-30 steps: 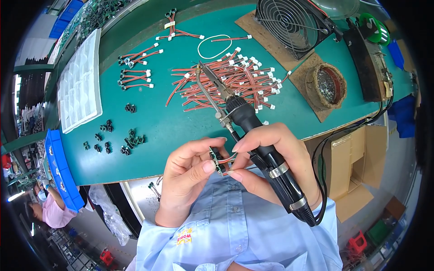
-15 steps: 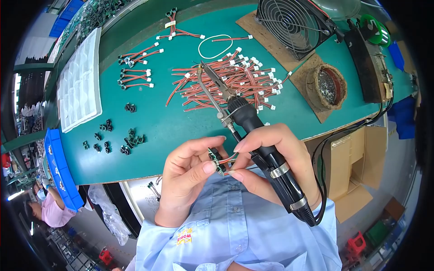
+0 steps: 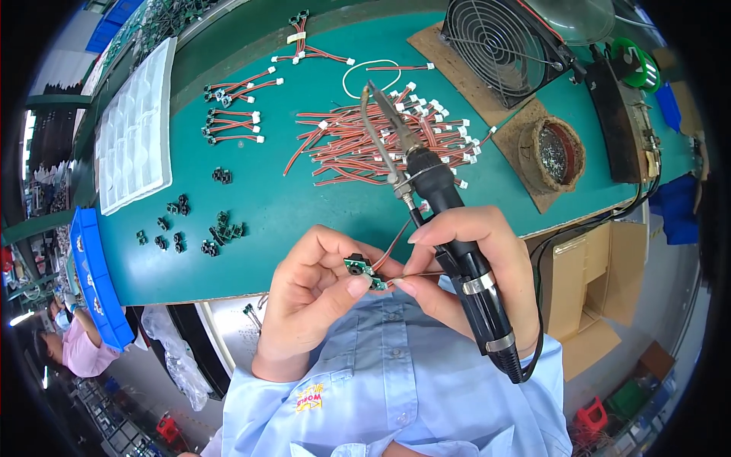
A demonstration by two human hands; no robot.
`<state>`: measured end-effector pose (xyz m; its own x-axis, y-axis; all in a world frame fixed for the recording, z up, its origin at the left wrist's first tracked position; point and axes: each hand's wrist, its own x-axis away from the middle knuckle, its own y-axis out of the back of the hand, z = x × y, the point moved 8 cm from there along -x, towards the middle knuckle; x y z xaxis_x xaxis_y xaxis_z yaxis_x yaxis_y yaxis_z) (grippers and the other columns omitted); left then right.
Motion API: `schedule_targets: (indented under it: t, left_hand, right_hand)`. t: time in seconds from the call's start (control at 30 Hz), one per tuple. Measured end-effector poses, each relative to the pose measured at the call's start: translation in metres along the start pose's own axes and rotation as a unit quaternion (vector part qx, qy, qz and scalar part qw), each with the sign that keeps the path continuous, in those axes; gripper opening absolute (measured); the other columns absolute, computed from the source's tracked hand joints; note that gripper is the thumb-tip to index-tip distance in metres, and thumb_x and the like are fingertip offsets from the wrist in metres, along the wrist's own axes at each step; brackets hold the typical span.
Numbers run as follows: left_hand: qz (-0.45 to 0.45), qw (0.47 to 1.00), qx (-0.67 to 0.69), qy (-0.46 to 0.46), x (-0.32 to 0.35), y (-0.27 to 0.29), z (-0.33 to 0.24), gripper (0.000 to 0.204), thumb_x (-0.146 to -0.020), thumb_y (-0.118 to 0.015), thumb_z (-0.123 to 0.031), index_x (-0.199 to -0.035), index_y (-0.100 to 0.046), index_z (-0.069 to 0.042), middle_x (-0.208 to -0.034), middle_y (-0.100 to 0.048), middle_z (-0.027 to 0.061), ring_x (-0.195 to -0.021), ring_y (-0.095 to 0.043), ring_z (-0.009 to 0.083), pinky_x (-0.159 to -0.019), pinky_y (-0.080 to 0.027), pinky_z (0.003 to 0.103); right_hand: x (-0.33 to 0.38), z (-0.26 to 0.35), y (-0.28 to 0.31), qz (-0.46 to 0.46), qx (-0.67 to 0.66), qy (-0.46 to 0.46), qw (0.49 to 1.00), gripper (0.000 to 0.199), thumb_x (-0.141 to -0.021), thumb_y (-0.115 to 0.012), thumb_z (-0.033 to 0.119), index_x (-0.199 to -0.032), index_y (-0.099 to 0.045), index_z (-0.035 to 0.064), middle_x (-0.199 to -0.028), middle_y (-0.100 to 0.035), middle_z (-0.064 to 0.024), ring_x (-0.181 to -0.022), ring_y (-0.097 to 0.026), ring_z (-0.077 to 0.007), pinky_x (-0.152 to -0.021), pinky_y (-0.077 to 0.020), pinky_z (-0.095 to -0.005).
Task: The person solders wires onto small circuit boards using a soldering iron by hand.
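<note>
In front of my shirt, my left hand (image 3: 308, 301) pinches a small green circuit board (image 3: 355, 266) carrying black parts between thumb and fingers. A thin red-and-black wire lead (image 3: 394, 245) runs from the board toward my right hand (image 3: 487, 255). That hand grips a black soldering iron (image 3: 435, 183) with a metal feed tube along it. Its thumb and index fingertips meet close to the board at a thin strand; whether they pinch the lead or solder wire, I cannot tell. The iron's tip points away, over a pile of red-and-black wire leads (image 3: 381, 145) with white connectors.
Loose small boards (image 3: 223, 228) and wired boards (image 3: 232, 126) lie at left on the green table, by a white tray (image 3: 137, 129) and blue bin (image 3: 103, 282). At right stand a fan (image 3: 495, 46), a round pot (image 3: 529, 156), a solder spool (image 3: 636, 65) and a cardboard box (image 3: 571, 266).
The board in my left hand has turned, showing more of its green face and black part. The soldering iron has shifted to the right, its tip slightly farther away.
</note>
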<state>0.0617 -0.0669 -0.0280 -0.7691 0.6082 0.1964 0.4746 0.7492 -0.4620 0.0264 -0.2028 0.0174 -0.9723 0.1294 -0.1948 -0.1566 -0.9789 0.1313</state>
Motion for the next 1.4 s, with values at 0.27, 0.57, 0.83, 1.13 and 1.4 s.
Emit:
schedule_targets:
  t: [0.27,0.57,0.83,1.13,1.4]
  left_hand:
    - [0.039,0.989,0.144,0.011,-0.006,-0.001,0.006,0.013,-0.083,-0.05,-0.002,-0.094,-0.044,0.0,-0.089,-0.059,0.023,-0.078,-0.058,0.0262,-0.075,-0.045,0.032]
    - [0.057,0.959,0.265,0.079,-0.007,-0.004,0.019,0.01,-0.083,-0.049,-0.006,-0.09,-0.045,-0.001,-0.087,-0.059,0.0213,-0.079,-0.059,0.0294,-0.077,-0.044,0.035]
    - [0.034,0.96,0.269,0.067,-0.009,-0.002,0.018,0.01,-0.084,-0.048,-0.003,-0.093,-0.044,-0.003,-0.091,-0.058,0.0199,-0.082,-0.059,0.0268,-0.077,-0.045,0.032]
    - [-0.11,0.989,-0.035,-0.093,-0.015,0.026,-0.008,0.017,-0.083,-0.049,0.003,-0.095,-0.039,-0.003,-0.093,-0.06,0.0172,-0.086,-0.06,0.0218,-0.074,-0.045,0.026]
    - [-0.115,0.985,-0.086,-0.099,-0.012,0.024,-0.012,0.019,-0.082,-0.049,0.005,-0.094,-0.038,-0.004,-0.097,-0.059,0.0166,-0.09,-0.059,0.0209,-0.078,-0.045,0.027]
  right_hand:
    - [0.004,0.006,0.011,-0.033,-0.014,0.037,0.999,0.046,-0.063,-0.067,-0.009,-0.101,-0.043,0.0022,-0.077,-0.057,-0.0097,-0.064,-0.06,-0.0168,-0.056,-0.0501,-0.0241]
    - [0.007,0.012,0.012,-0.045,-0.043,0.043,0.997,0.047,-0.064,-0.067,-0.008,-0.1,-0.04,0.0028,-0.076,-0.058,-0.0123,-0.064,-0.061,-0.0188,-0.054,-0.0502,-0.0245]
    - [0.009,0.009,0.028,-0.14,0.011,0.08,0.987,0.062,-0.071,-0.071,0.039,-0.111,-0.042,0.0027,-0.081,-0.059,-0.013,-0.076,-0.059,-0.0186,-0.066,-0.0465,-0.0282]
    - [0.062,0.01,0.041,-0.124,0.22,0.149,0.956,0.052,-0.058,-0.078,0.036,-0.099,-0.06,0.0081,-0.075,-0.059,-0.0036,-0.068,-0.055,-0.0153,-0.091,-0.0285,-0.0411]
    - [0.064,0.009,0.017,-0.049,0.222,0.1,0.968,0.03,-0.059,-0.076,0.029,-0.084,-0.066,0.0169,-0.064,-0.058,0.0026,-0.063,-0.056,-0.0123,-0.092,-0.0274,-0.0408]
